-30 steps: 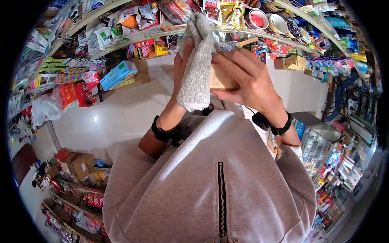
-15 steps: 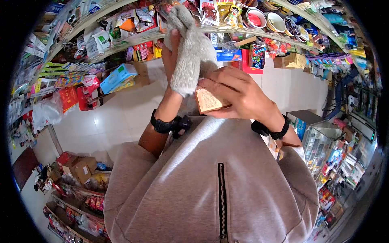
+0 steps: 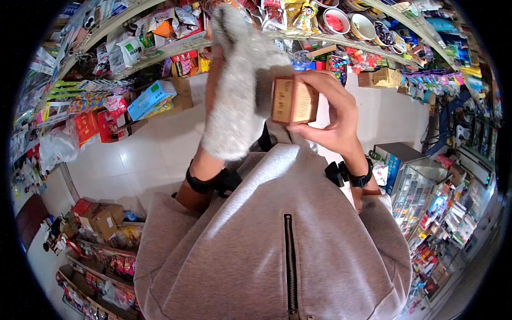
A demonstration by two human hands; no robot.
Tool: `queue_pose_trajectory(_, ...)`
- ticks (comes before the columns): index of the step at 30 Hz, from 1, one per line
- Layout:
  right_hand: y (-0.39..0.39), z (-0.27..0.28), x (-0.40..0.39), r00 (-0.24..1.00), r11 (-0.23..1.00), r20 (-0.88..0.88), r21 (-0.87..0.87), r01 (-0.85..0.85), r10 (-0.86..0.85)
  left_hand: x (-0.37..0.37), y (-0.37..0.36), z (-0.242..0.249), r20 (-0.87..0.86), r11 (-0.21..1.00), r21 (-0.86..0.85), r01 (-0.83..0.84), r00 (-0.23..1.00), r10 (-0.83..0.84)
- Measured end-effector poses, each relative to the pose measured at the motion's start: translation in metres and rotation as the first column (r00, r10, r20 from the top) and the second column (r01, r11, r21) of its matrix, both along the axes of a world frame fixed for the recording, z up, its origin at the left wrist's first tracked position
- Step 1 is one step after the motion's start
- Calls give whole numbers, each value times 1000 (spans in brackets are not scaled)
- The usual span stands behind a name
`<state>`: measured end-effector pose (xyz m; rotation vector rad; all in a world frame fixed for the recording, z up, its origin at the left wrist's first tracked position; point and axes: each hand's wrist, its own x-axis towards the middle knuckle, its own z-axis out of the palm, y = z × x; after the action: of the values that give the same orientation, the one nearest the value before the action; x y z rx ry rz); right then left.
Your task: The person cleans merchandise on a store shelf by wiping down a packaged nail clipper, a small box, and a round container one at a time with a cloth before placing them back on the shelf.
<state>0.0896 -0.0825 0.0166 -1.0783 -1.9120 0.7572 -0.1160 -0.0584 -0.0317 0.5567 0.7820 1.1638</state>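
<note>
A thick grey cloth (image 3: 234,101) is draped over my left hand (image 3: 215,74), covering most of its fingers; part of the hand shows along the cloth's left edge. My right hand (image 3: 338,109) grips a small brown box (image 3: 285,101) from the right, fingers over the top and thumb below. Printed text shows on two of the box's faces. The cloth's right side comes right up to the box's left edge, in front of my chest.
Ahead, a shelf (image 3: 341,38) carries snack packets and round tubs (image 3: 362,28). On the left lies a blue box (image 3: 152,101) beside a red one. Shelves with cardboard boxes (image 3: 104,223) stand at lower left, and a glass case (image 3: 418,184) at right.
My right hand has lifted and turned the box, so another face shows. My left hand has brought the cloth lower and closer to me, spread wider.
</note>
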Motion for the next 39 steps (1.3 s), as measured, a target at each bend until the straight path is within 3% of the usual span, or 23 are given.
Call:
queue_pose_trajectory(1, 0, 2, -4, 1000, 1000, -1, -2, -2, 2, 6, -4, 7, -53, 999, 49, 16, 998, -13)
queue_pose_trajectory(4, 0, 6, -16, 974, 986, 227, 155, -59, 23, 19, -4, -4, -195, 971, 236, -29, 978, 77)
queue_pose_trajectory(5, 0, 5, -15, 974, 986, 224, 155, -59, 23, 19, 2, 1, -29, 997, 73, -17, 999, 19)
queue_pose_trajectory(6, 1, 3, -13, 975, 987, 214, 134, -89, 58, 19, 3, -4, -137, 977, 208, -53, 987, 83)
queue_pose_trajectory(7, 0, 2, -10, 974, 987, 204, 112, -118, 93, 18, 11, -15, -138, 977, 205, -52, 987, 81)
queue_pose_trajectory(10, -1, 4, -11, 980, 984, 110, 51, -170, 164, 10, 39, -41, -150, 999, -42, 16, 988, -23)
queue_pose_trajectory(13, 2, 10, -11, 980, 980, 31, -29, -198, 198, 0, 45, -41, 3, 994, -95, 49, 999, -48)
queue_pose_trajectory(16, 4, 10, -15, 975, 993, -218, -91, -72, 50, -7, 30, -27, 96, 992, -95, 84, 993, -75)
queue_pose_trajectory(17, 4, 6, -20, 975, 993, -218, -91, -70, 49, -7, 22, -20, 112, 991, -90, 100, 990, -89)
queue_pose_trajectory(19, 2, -9, -26, 979, 963, -177, -265, 51, -100, -1, 16, -17, 126, 992, -77, 100, 988, -90)
queue_pose_trajectory(21, 3, -18, -28, 998, 998, 22, 23, 66, -67, 8, 18, -24, 114, 996, -68, 55, 992, -47)
queue_pose_trajectory(23, -3, -14, -31, 947, 947, 66, -56, 317, -314, 14, 17, -30, 95, 998, -59, 8, 995, -2)
queue_pose_trajectory(24, -7, -9, -33, 937, 913, 11, -222, 342, -348, 15, 16, -32, 89, 999, -50, -14, 996, 19)
queue_pose_trajectory(27, -12, -14, -31, 947, 936, -110, -224, 273, -303, 18, 16, -37, 99, 997, -54, -59, 993, 65)
queue_pose_trajectory(29, -13, -13, -29, 962, 958, -79, -137, 251, -263, 17, 19, -40, 133, 996, -70, -61, 989, 70)
queue_pose_trajectory(31, -15, -8, -26, 977, 947, 59, -240, 213, -205, 15, 20, -41, 176, 995, -89, -38, 983, 53)
queue_pose_trajectory(33, -18, -16, -25, 978, 932, 31, -299, 207, -207, 14, 17, -38, 199, 996, -90, -2, 980, 20)
queue_pose_trajectory(36, -19, -13, -36, 876, 869, -324, -460, 183, -356, 26, -8, -38, 189, 999, -50, 12, 982, -2)
queue_pose_trajectory(39, -12, -10, -46, 823, 892, -427, -407, 195, -375, 37, -23, -39, 171, 1000, -5, 3, 985, -2)
